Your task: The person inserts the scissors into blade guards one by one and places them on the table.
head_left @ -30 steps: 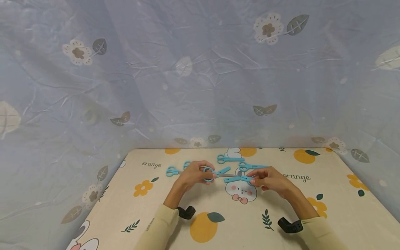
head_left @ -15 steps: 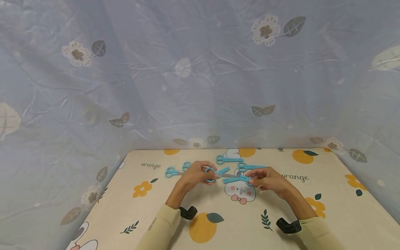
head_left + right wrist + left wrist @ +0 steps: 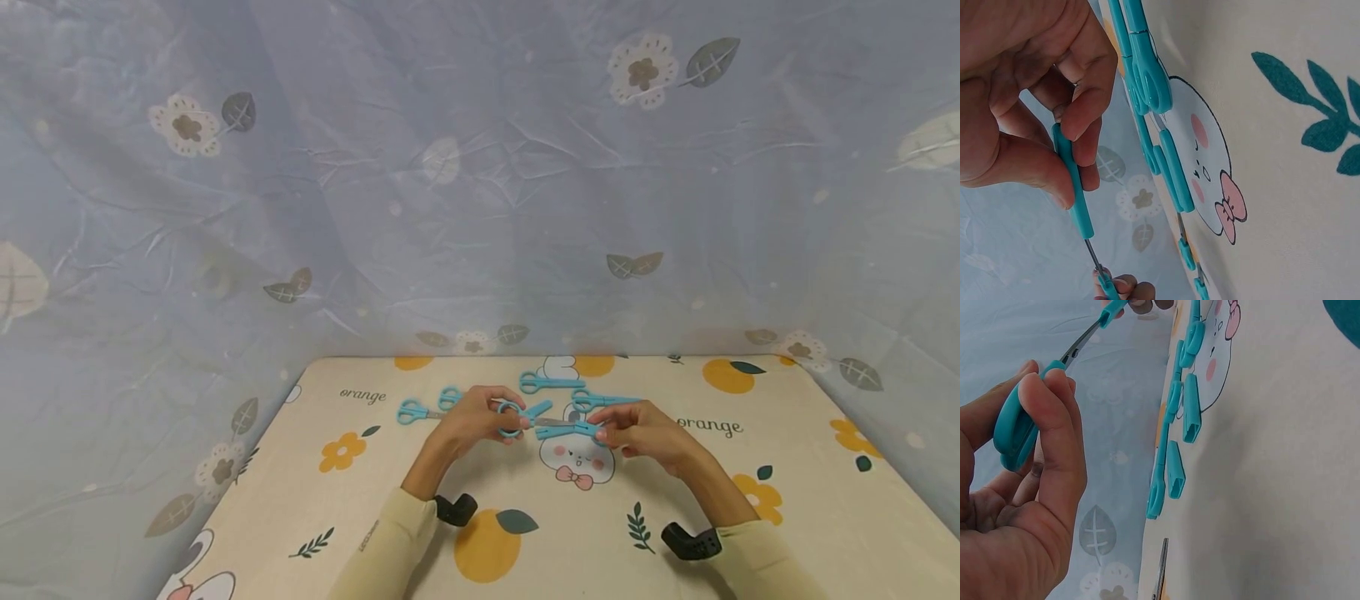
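Note:
In the head view my left hand (image 3: 476, 417) grips a pair of light-blue-handled scissors (image 3: 1013, 425) by the finger loops, blades pointing toward my right hand (image 3: 645, 429). Between thumb and fingers, the right hand pinches a blue blade cap (image 3: 1072, 181). In the right wrist view the scissor blades (image 3: 1091, 253) run straight into the cap's end, their tips hidden inside. Both hands are raised over the table. Below them lie two loose blue caps, one a nearer cap (image 3: 1191, 409) and the other a second cap (image 3: 1175, 469).
Several capped scissors lie toward the back and right, including a back pair (image 3: 551, 382), a middle pair (image 3: 592, 401) and a pair under the right hand (image 3: 1150, 81). Uncapped scissors (image 3: 412, 412) and another pair (image 3: 450, 397) lie left. A patterned cloth (image 3: 570, 542) covers the table; a curtain hangs behind.
My left hand has shifted slightly right with the scissors, and more of the blades has gone into the cap. The right hand has stayed nearly still.

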Motion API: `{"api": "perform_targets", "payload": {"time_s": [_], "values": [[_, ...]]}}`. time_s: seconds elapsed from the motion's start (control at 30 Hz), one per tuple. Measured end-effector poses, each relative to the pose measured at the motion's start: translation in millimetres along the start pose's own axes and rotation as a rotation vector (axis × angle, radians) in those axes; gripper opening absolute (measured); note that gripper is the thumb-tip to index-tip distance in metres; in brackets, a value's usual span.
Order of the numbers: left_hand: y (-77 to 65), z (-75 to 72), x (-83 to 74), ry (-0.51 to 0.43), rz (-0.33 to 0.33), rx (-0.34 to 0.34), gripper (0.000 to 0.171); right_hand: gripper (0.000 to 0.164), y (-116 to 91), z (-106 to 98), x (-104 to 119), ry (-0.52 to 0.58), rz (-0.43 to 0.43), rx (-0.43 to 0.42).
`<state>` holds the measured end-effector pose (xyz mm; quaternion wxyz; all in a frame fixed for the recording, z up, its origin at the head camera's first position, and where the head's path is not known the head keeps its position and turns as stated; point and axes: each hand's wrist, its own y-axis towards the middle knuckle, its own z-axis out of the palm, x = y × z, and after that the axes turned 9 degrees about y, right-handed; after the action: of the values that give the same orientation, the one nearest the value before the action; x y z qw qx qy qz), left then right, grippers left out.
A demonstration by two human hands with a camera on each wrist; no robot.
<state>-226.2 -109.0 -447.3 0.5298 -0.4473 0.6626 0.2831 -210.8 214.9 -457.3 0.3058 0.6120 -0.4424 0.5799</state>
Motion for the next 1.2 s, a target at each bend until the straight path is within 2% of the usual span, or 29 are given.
{"api": "perform_targets", "payload": {"time_s": [0.23,0.6,1.2], "values": [[2.0,2.0,-3.8,-0.021,0.008,0.022,0.025,0.039,3.1,0.8,-0.6,-0.005,0.018,-0.028],[1.9,-0.9,-6.2,-0.092,0.023,0.089,0.031,0.039,2.8,1.1,3.6,-0.011,0.022,-0.036],[-0.5,2.8,-5.5,-0.103,0.026,0.088,0.034,0.040,2.8,2.1,2.9,-0.007,0.000,0.012]]}}
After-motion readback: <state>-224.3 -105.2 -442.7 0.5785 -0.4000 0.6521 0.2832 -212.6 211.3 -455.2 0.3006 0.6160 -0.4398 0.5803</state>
